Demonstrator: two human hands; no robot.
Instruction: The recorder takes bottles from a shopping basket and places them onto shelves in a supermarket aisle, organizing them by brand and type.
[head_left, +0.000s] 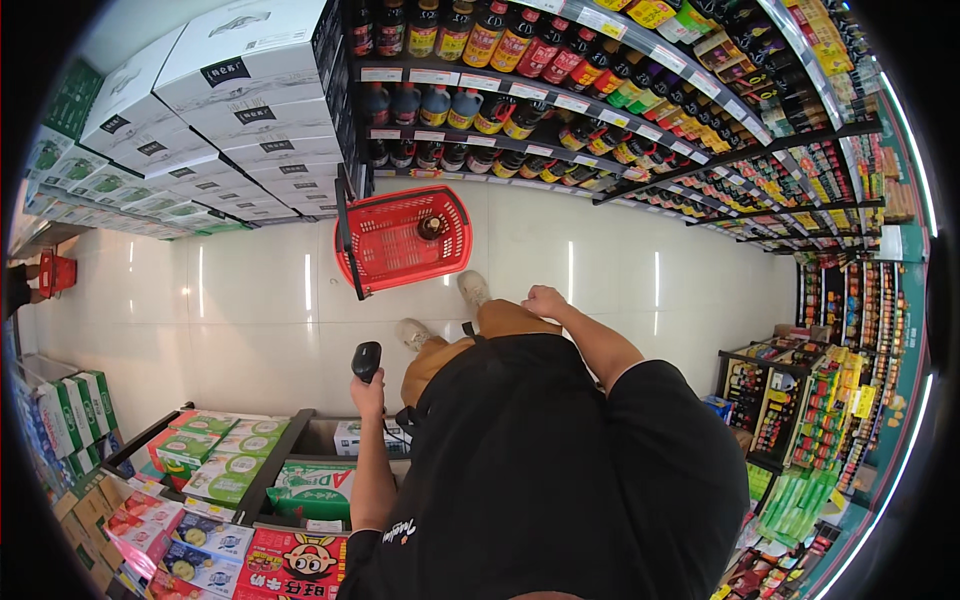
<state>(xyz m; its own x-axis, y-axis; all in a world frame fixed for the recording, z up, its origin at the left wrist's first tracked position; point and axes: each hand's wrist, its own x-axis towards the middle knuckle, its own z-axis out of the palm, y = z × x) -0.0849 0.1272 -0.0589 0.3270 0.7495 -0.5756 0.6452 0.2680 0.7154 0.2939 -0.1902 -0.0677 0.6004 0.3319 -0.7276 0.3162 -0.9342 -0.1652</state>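
Observation:
My left hand holds a black handheld barcode scanner out to the left of my body, its cord running back toward my waist. Beside my right thigh, my right hand hangs with its fingers curled in and nothing visible in it. On the floor ahead of my shoes stands a red plastic shopping basket, one black handle lying over its left end. Inside it, toward the right end, is a dark glass bottle with a light cap. Neither hand touches the basket.
Shelves of sauce bottles line the far side. White cartons are stacked at the upper left. Close on my left is a display bin with boxed drinks. Farther left, a person's hand is near another red basket.

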